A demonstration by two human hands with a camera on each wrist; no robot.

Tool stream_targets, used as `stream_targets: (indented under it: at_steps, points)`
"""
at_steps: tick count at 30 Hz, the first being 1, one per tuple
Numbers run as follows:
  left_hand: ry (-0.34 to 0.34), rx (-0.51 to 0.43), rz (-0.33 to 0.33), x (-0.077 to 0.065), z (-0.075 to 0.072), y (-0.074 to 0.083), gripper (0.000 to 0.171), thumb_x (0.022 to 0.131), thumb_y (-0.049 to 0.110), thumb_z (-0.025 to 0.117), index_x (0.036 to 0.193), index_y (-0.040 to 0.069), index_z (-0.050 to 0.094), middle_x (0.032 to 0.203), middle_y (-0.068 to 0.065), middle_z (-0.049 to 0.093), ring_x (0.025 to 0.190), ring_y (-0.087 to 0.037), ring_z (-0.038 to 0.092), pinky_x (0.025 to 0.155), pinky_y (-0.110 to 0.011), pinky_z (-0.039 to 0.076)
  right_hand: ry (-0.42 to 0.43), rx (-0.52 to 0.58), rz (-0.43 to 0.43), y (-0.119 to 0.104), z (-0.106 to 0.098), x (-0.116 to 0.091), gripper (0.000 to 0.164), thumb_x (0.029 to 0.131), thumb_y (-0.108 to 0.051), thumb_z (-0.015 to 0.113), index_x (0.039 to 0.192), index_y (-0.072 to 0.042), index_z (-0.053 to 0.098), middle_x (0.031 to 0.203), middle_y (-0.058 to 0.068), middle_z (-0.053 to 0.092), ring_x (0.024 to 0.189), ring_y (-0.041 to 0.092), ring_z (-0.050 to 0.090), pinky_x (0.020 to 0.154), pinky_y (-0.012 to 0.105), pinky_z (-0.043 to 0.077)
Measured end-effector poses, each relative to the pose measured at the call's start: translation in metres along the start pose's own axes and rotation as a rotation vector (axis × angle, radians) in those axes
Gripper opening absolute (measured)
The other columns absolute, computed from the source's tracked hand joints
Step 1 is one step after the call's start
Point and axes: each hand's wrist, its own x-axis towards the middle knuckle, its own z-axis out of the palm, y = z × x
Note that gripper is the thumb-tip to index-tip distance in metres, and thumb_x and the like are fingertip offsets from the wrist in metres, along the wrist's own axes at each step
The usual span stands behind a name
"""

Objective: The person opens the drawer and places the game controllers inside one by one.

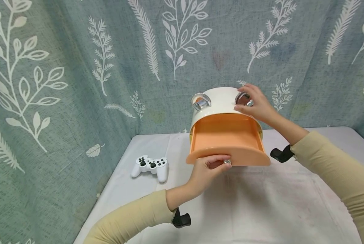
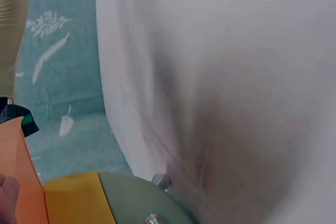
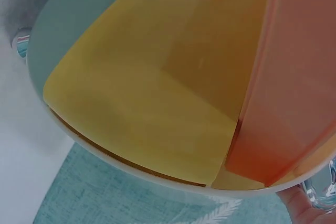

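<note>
A rounded white drawer box (image 1: 220,98) sits on the table with its orange top drawer (image 1: 229,130) pulled out; the visible part of the drawer's inside is bare. My left hand (image 1: 204,173) pinches the small silver knob (image 1: 227,161) on the drawer front between thumb and fingers. On top of the box, my right hand (image 1: 256,103) grips the right chrome ring (image 1: 241,96), its thumb on the near side. A matching chrome ring (image 1: 201,101) stands at the left. Below the orange drawer, a yellow drawer (image 3: 136,93) and a green drawer (image 3: 73,30) look closed in the right wrist view.
To the left of the box, a white game controller (image 1: 150,166) lies on the white tablecloth (image 1: 261,203). A green leaf-patterned curtain (image 1: 115,78) hangs behind the table and along its left side. A silver foot (image 3: 22,43) shows under the box.
</note>
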Motion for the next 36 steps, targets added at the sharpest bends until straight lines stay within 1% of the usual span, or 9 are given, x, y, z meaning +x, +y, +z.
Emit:
stream_targets:
  at_steps: [2,6,12,18,21,25,33,36]
  points:
    - [0.002,-0.001,-0.002,-0.001,0.001,0.0,0.026,0.08,0.006,0.07,0.104,-0.004,0.067,0.099,-0.019,0.067,0.084,-0.006,0.063,0.078,-0.024,0.051,0.0,-0.003,-0.002,0.001,0.0,0.001,0.059,0.085,-0.022,0.067,0.134,-0.002,0.04,0.149,0.019,0.014,0.124,0.04,0.031,0.079,0.048,0.039]
    - [0.006,-0.006,0.0,-0.003,0.002,0.0,0.026,0.079,0.006,0.07,0.103,-0.004,0.067,0.1,-0.019,0.067,0.085,-0.005,0.063,0.078,-0.024,0.051,-0.003,-0.006,-0.003,0.0,0.0,0.001,0.059,0.085,-0.022,0.067,0.134,-0.002,0.04,0.149,0.019,0.014,0.123,0.04,0.032,0.078,0.048,0.039]
    - [0.004,-0.018,0.015,-0.006,0.005,-0.002,0.025,0.079,0.004,0.069,0.102,-0.005,0.067,0.097,-0.021,0.067,0.082,-0.004,0.063,0.077,-0.024,0.052,-0.007,-0.007,0.0,0.0,-0.001,0.001,0.059,0.085,-0.023,0.066,0.134,-0.004,0.04,0.149,0.019,0.014,0.121,0.04,0.034,0.076,0.047,0.039]
    - [0.003,0.01,0.009,-0.012,0.006,-0.002,0.025,0.08,0.007,0.07,0.102,-0.003,0.068,0.098,-0.018,0.067,0.082,-0.004,0.063,0.075,-0.024,0.052,-0.014,-0.008,0.008,0.0,-0.001,0.001,0.06,0.085,-0.023,0.066,0.135,-0.003,0.039,0.149,0.019,0.015,0.119,0.039,0.035,0.076,0.047,0.039]
    - [-0.001,0.018,0.021,-0.013,0.006,-0.002,0.025,0.08,0.007,0.069,0.103,-0.003,0.067,0.098,-0.018,0.067,0.083,-0.005,0.063,0.075,-0.025,0.052,-0.015,-0.011,0.011,-0.001,-0.002,0.0,0.06,0.085,-0.023,0.066,0.135,-0.003,0.039,0.149,0.019,0.015,0.119,0.039,0.035,0.076,0.047,0.039]
    - [-0.003,-0.002,0.034,-0.015,0.006,-0.003,0.025,0.08,0.006,0.069,0.103,-0.005,0.066,0.097,-0.021,0.067,0.081,-0.004,0.063,0.074,-0.026,0.053,-0.019,-0.013,0.015,-0.002,-0.002,0.0,0.06,0.085,-0.023,0.066,0.135,-0.003,0.039,0.148,0.02,0.015,0.119,0.04,0.035,0.076,0.047,0.039]
    - [-0.01,-0.038,0.071,-0.016,0.006,-0.005,0.024,0.081,0.002,0.067,0.102,-0.008,0.065,0.086,-0.026,0.066,0.072,-0.003,0.063,0.069,-0.028,0.053,-0.014,-0.014,0.012,-0.003,-0.002,-0.001,0.059,0.086,-0.023,0.066,0.135,-0.003,0.039,0.149,0.019,0.015,0.118,0.039,0.035,0.076,0.047,0.038]
    - [-0.021,-0.058,0.069,-0.016,0.006,-0.006,0.024,0.08,-0.001,0.067,0.102,-0.01,0.065,0.084,-0.028,0.065,0.07,-0.002,0.062,0.069,-0.029,0.054,-0.011,-0.016,0.011,-0.002,-0.002,0.0,0.059,0.085,-0.023,0.066,0.134,-0.003,0.039,0.149,0.019,0.015,0.117,0.039,0.036,0.075,0.046,0.039]
